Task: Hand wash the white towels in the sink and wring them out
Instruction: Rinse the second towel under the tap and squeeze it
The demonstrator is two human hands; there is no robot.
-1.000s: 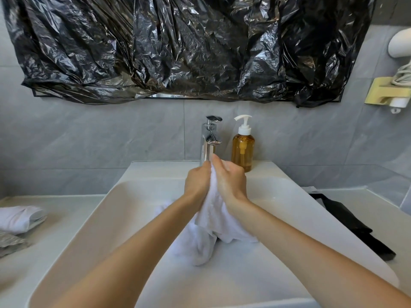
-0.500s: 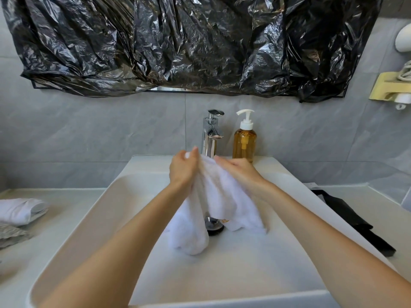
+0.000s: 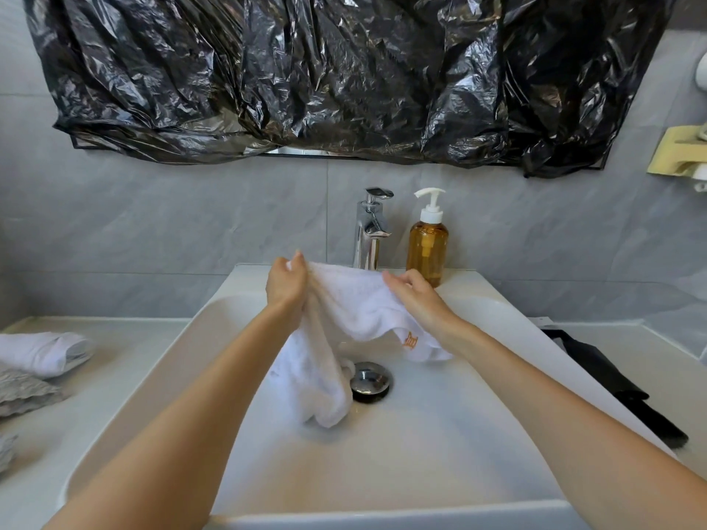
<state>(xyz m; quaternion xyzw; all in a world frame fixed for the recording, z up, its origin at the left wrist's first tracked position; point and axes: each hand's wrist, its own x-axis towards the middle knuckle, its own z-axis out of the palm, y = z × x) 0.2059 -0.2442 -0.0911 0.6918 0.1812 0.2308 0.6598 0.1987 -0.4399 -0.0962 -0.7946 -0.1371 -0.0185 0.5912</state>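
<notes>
A white towel (image 3: 344, 311) with a small orange emblem hangs over the white sink (image 3: 440, 434), stretched between both hands. My left hand (image 3: 285, 285) pinches its upper left edge, and the cloth below it droops down to the basin beside the chrome drain plug (image 3: 370, 378). My right hand (image 3: 415, 296) grips the upper right edge, just in front of the chrome tap (image 3: 370, 231). Another white towel (image 3: 42, 353) lies rolled on the counter at the left.
An amber soap pump bottle (image 3: 427, 246) stands right of the tap. Grey crumpled cloth (image 3: 23, 392) lies at the left counter edge. A black object (image 3: 608, 380) lies on the right counter. Black plastic sheeting (image 3: 325, 78) covers the mirror above.
My hands have moved apart from a tight bunch near the tap, spreading the towel open between them. The drain plug and the orange emblem have come into view.
</notes>
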